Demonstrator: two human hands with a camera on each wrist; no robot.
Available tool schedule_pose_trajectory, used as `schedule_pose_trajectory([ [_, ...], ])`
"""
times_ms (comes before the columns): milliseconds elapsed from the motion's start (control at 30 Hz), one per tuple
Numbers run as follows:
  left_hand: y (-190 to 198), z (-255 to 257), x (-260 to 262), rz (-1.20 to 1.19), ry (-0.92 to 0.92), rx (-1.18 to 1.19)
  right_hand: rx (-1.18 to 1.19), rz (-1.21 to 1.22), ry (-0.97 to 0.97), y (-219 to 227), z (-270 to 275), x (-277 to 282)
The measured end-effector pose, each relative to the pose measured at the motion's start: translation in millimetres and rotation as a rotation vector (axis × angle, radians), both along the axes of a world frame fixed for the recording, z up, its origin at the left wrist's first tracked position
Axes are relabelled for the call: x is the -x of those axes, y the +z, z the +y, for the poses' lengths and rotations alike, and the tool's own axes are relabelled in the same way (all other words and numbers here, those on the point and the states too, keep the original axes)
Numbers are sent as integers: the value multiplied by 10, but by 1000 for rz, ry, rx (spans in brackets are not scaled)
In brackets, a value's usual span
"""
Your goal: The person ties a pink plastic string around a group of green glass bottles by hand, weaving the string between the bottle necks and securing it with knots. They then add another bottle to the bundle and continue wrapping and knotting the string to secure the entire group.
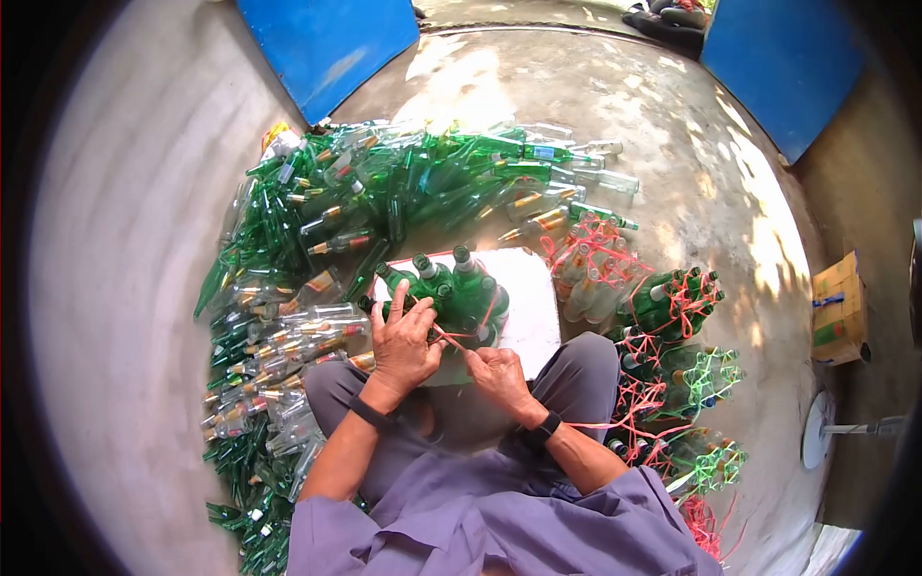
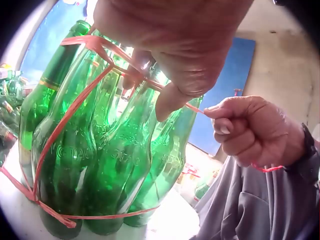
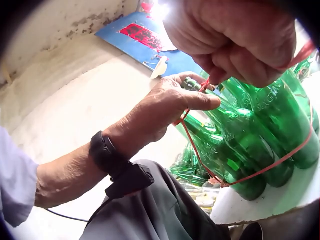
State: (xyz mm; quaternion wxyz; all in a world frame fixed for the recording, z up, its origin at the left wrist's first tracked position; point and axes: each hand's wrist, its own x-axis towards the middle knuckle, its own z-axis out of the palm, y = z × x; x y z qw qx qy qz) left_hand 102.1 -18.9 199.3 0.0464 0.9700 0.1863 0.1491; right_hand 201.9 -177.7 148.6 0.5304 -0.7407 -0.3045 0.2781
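A bundle of green glass bottles [image 1: 471, 296] stands upright on a white block [image 1: 531, 307] between the person's knees. Pinkish-red plastic twine [image 2: 70, 112] runs around the bottles low down, up one side and around their necks. The left hand [image 1: 403, 348] grips the bundle at the necks, its thumb [image 2: 172, 102] by the upper twine. Close by on the right, the right hand [image 1: 501, 376] pinches the twine's free end, fingers curled in. Between the two hands that strand stretches straight. In the right wrist view, the right hand [image 3: 235, 45] covers part of the necks.
Loose green and clear bottles [image 1: 403, 178] lie heaped ahead and along the left. Tied bundles of bottles [image 1: 672, 302] stand at the right, with loose red twine [image 1: 706, 523] near the person. A cardboard box [image 1: 837, 312] and blue doors [image 1: 331, 53] are farther off.
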Motion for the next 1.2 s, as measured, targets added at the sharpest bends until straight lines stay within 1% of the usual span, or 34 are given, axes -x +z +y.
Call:
schedule_pose_trajectory([
  [167, 8, -8, -26, 2, 21, 20, -92, 2, 17, -39, -39, 2],
  [300, 5, -42, -46, 12, 53, 10, -77, -49, 32, -96, -108, 21],
  [400, -22, -51, -35, -46, 47, -19, -30, 27, 16, -44, -144, 58],
  [433, -42, -30, -33, -39, 38, -17, -155, -373, 92, -92, -134, 25],
  [467, -61, -29, -31, -45, 40, -17, -115, -204, 72, -128, -173, 43],
  [500, -58, -25, -23, -54, 39, -28, -80, -41, 48, -62, -182, 73],
  [567, -7, -31, -31, -31, 34, -38, -47, 56, 48, -128, -190, 72],
  [633, -27, -19, -20, -17, 45, -37, -70, 71, 67, -180, -185, 84],
  [700, -22, -15, -32, -23, 66, -28, -55, 97, 49, -196, -160, 64],
  [767, -6, -19, -41, -14, 69, -28, -93, 127, 42, -205, -160, 51],
  [833, -25, -43, -6, 5, 73, -12, -71, 219, 35, -137, -191, 65],
  [867, -32, -39, 6, -7, 56, -6, -75, 214, 36, -122, -199, 64],
  [933, -55, -32, 50, -20, 45, 2, -50, 349, 24, -102, -227, 73],
  [1000, -46, 5, 83, -80, -32, 31, -60, 346, 7, -88, -220, 92],
  [1033, -37, 14, 103, -79, -33, 31, -68, 346, -12, -86, -219, 109],
  [1100, 15, -4, 150, -190, -86, 96, -71, 342, -12, -78, -231, 116],
  [1133, 54, -48, 174, -262, -98, 44, -77, 335, -12, -73, -228, 107],
  [1167, 85, -117, 205, -263, -94, 48, -71, 335, -9, -67, -223, 102],
  [1200, 107, -216, 246, -324, -84, 21, -56, 369, -19, -61, -228, 103],
])
